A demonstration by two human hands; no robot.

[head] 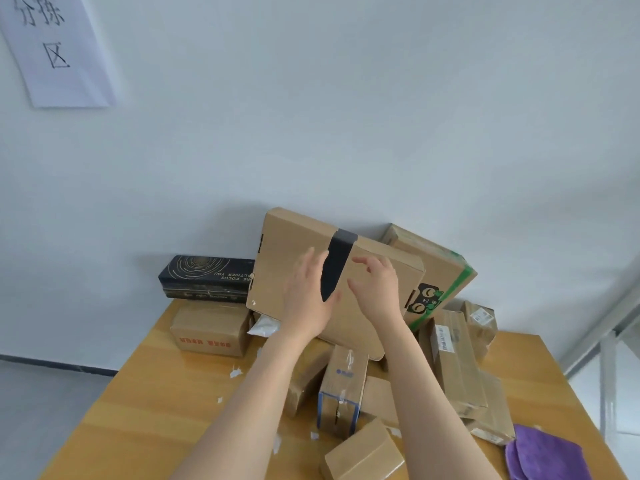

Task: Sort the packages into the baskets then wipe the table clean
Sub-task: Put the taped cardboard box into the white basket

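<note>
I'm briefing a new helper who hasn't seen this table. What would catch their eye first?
The left hand and right hand reach to a big flat box with a dark tape strip, tilted at the far side of the table. Smaller cartons crowd around it, a black box sits far left, and a purple cloth lies at the near right corner.

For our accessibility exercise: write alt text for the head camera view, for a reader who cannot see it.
The left hand and right hand, both open, are at a flat cardboard box with a dark tape strip, tilted atop piled packages on a wooden table. A purple cloth lies front right.
</note>
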